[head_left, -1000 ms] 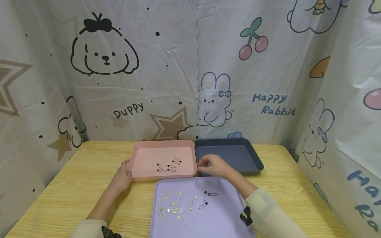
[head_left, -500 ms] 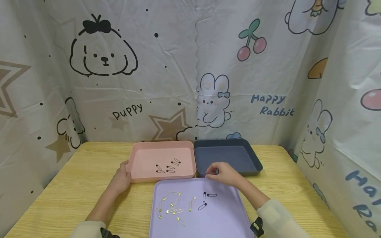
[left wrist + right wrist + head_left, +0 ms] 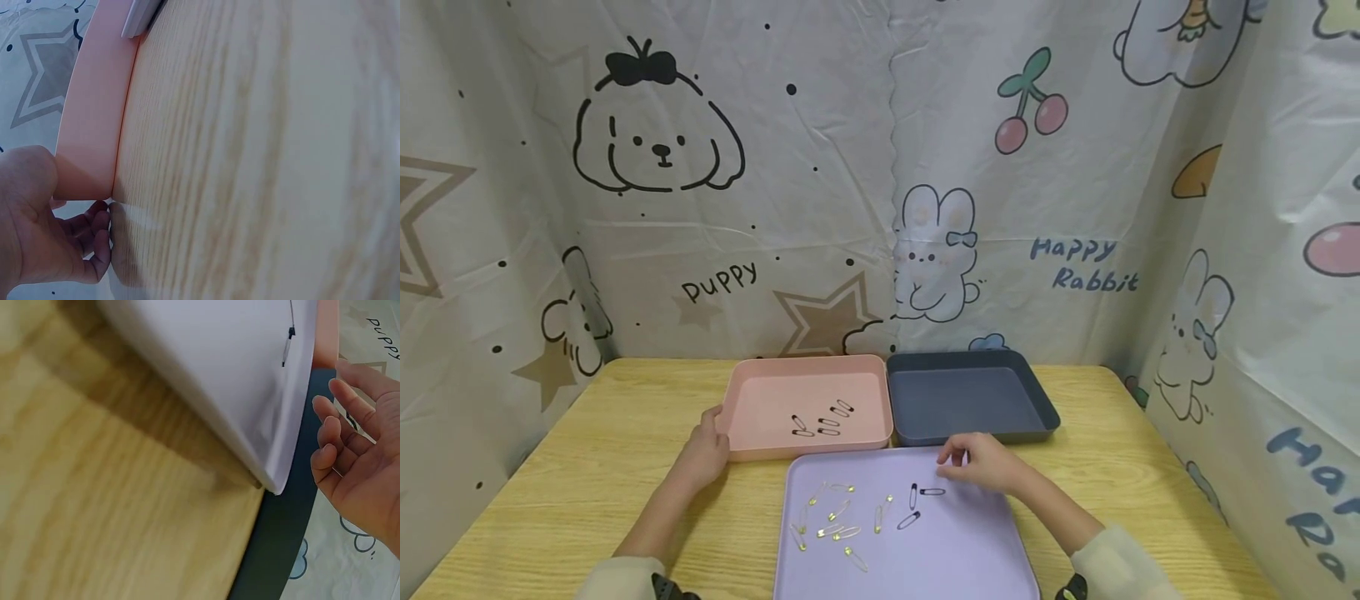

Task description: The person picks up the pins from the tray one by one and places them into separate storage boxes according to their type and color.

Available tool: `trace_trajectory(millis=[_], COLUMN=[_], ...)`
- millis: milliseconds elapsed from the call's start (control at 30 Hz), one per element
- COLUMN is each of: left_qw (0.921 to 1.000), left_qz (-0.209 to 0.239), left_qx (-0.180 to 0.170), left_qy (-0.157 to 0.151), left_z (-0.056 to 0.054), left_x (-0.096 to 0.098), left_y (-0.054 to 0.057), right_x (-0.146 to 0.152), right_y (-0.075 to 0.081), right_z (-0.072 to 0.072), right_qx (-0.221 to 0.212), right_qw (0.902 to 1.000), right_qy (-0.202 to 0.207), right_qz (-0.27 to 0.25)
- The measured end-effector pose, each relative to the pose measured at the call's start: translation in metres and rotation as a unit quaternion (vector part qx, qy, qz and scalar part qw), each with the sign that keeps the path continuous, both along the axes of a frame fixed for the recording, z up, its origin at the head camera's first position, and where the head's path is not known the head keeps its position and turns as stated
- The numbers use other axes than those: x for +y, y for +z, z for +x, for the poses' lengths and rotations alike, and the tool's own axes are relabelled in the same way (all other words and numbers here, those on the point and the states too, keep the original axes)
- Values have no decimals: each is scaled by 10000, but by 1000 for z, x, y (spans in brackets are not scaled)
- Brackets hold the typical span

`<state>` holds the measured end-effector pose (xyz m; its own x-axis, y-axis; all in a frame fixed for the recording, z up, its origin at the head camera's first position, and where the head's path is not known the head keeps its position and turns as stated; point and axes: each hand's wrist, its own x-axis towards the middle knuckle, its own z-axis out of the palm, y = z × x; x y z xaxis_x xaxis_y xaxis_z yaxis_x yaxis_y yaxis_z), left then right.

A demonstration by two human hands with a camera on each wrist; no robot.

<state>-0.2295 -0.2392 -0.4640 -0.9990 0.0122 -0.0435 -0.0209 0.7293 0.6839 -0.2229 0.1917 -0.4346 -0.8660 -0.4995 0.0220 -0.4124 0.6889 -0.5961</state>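
My left hand (image 3: 703, 454) grips the pink tray (image 3: 748, 433) at its front left corner; in the left wrist view its fingers (image 3: 94, 250) curl by that corner. Loosely bent and holding nothing, my right hand (image 3: 981, 461) hovers over the back right part of the lilac tray (image 3: 970, 554). Just left of it lie three black safety pins, the nearest pin (image 3: 933, 492) lying sideways. Several gold safety pins (image 3: 838, 510) are spread over the lilac tray's left half. Inside the pink tray rest several black safety pins (image 3: 829, 422).
A dark blue tray (image 3: 970, 392) stands right of the pink one, their sides close together. Both sit behind the lilac tray on a wooden table (image 3: 565, 467). A printed curtain (image 3: 820, 108) encloses the table's back and sides.
My right hand has moved from the seam between the pink and dark blue trays, rightward and toward me, over the lilac tray. The left hand keeps its place on the pink tray.
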Motion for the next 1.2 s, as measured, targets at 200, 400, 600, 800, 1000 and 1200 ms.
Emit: trace_trajectory(millis=[200,400,600,800,1000,1200], left_qw=[10000,10000,10000,10000,10000,10000], left_qz=[-51,-60,-42,-15,-36,-7], left_qx=[15,46,24,-44,-29,-8], left_qy=[6,9,-10,-1,14,8], left_z=[2,1,-1,2,3,3], left_x=[1,0,0,1,2,2], left_y=[3,4,0,1,3,3], right_x=[4,4,3,2,0,-3], right_y=[-6,-13,-20,-22,-21,-23], right_z=[5,8,9,10,12,12], right_qx=[-238,-330,-267,-156,4,-40], right_qw=[9997,9994,9995,9995,9995,9996], right_qy=[22,24,147,235,310,239], right_qz=[53,74,106,109,68,150])
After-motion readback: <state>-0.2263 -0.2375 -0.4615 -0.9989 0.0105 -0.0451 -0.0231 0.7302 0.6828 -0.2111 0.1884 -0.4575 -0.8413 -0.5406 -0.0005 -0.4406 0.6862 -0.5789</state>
